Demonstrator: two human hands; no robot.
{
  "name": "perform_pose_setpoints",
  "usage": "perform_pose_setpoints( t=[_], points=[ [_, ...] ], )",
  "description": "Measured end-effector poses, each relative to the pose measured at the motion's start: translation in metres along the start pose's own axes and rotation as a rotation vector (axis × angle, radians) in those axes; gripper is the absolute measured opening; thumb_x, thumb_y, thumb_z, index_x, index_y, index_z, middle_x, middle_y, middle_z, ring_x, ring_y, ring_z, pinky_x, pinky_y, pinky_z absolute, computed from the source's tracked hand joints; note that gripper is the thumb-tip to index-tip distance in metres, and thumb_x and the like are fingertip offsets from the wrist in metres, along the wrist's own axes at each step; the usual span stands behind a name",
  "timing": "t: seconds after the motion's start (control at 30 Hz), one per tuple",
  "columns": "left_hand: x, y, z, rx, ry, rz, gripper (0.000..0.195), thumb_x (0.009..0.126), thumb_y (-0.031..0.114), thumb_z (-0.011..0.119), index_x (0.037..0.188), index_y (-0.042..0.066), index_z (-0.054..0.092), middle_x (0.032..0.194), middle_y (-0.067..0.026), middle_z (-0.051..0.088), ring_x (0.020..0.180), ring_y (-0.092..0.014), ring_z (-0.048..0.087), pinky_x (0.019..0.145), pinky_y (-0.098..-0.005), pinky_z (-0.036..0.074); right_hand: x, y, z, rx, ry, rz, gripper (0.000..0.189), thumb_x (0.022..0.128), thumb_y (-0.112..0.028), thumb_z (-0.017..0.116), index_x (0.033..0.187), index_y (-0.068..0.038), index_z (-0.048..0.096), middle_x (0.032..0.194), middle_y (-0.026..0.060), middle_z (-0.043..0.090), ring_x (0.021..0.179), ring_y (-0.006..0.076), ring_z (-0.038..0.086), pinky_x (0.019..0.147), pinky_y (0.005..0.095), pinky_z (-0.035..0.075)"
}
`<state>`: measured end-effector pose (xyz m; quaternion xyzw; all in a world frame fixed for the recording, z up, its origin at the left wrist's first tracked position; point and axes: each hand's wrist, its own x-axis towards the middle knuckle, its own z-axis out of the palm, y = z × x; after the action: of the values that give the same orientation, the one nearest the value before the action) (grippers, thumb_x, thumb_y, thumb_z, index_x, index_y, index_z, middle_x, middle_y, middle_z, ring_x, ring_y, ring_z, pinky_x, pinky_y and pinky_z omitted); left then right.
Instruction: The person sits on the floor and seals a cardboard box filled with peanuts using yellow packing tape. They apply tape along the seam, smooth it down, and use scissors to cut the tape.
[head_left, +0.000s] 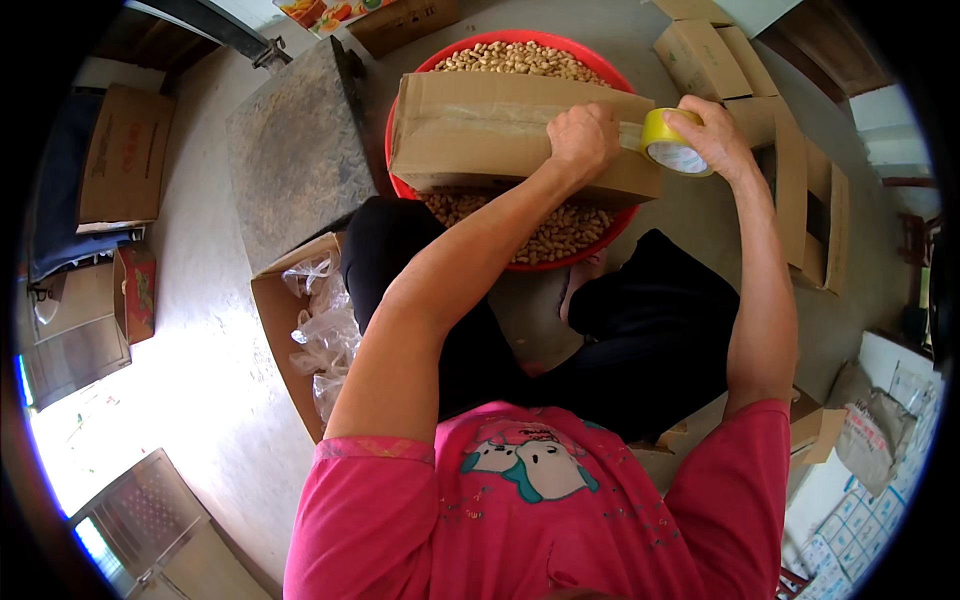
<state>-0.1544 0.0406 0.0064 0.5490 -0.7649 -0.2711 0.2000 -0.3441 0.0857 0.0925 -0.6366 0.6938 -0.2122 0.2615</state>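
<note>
A closed cardboard box (480, 142) lies across a round red plastic basin (615, 64) full of unshelled peanuts (562, 232). A strip of clear tape (517, 116) runs along the middle of the box's top. My left hand (585, 139), its fingers curled, presses on the tape near the box's right end. In my right hand (709, 135) is a yellow roll of packing tape (660, 135), held just past that end. A short length of tape stretches between the roll and my left hand.
At the left stands a low, dark-topped table (300, 150). Beside my left leg is an open carton (289, 330) holding clear plastic bags (330, 330). Several opened cardboard boxes (791, 187) line the right side. Another carton (405, 26) lies behind the basin.
</note>
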Motion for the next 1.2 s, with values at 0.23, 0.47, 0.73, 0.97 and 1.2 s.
perform_pose_setpoints(
  t=[0.23,0.47,0.73,0.97,1.2],
  points=[
    [-0.004,0.006,-0.005,0.003,0.035,-0.014,0.024,0.085,0.032,0.058,0.090,0.011,0.069,0.087,-0.0182,0.069,0.084,-0.040,0.066,0.077,-0.0489,0.051,-0.004,-0.020,0.006,-0.128,0.051,0.080,0.051,0.081,-0.050,0.063,0.079,0.001,0.060,0.070,0.0173,0.060,0.069,0.0282,0.059,0.067,0.0407,0.046],
    [-0.005,0.014,0.004,-0.001,0.003,0.016,0.023,0.085,0.032,0.059,0.091,0.012,0.069,0.087,-0.0180,0.069,0.084,-0.039,0.066,0.077,-0.0493,0.051,-0.007,0.006,-0.001,-0.091,0.049,0.108,0.053,0.077,-0.051,0.067,0.080,0.002,0.063,0.067,0.0158,0.060,0.063,0.0261,0.058,0.063,0.0383,0.046],
    [-0.005,0.018,0.013,0.018,0.033,0.066,0.023,0.085,0.030,0.058,0.088,0.010,0.070,0.085,-0.0179,0.069,0.081,-0.040,0.066,0.075,-0.0495,0.051,-0.012,0.022,-0.004,-0.034,0.041,0.130,0.053,0.076,-0.051,0.069,0.080,0.001,0.063,0.067,0.0132,0.060,0.061,0.0199,0.057,0.057,0.0348,0.046],
    [-0.005,0.023,0.012,0.016,0.000,0.054,0.023,0.085,0.031,0.058,0.087,0.011,0.069,0.085,-0.0186,0.069,0.082,-0.039,0.066,0.076,-0.0491,0.051,-0.012,0.030,-0.005,-0.020,0.034,0.147,0.052,0.077,-0.050,0.069,0.084,0.002,0.064,0.069,0.0123,0.061,0.062,0.0192,0.058,0.058,0.0345,0.046],
    [-0.004,0.021,0.021,0.052,0.016,0.062,0.021,0.085,0.029,0.058,0.087,0.010,0.068,0.088,-0.0164,0.069,0.083,-0.037,0.066,0.076,-0.0484,0.051,-0.009,0.037,-0.002,-0.036,0.035,0.145,0.050,0.077,-0.048,0.070,0.083,0.001,0.064,0.070,0.0119,0.061,0.063,0.0192,0.058,0.059,0.0345,0.046]
  ],
)
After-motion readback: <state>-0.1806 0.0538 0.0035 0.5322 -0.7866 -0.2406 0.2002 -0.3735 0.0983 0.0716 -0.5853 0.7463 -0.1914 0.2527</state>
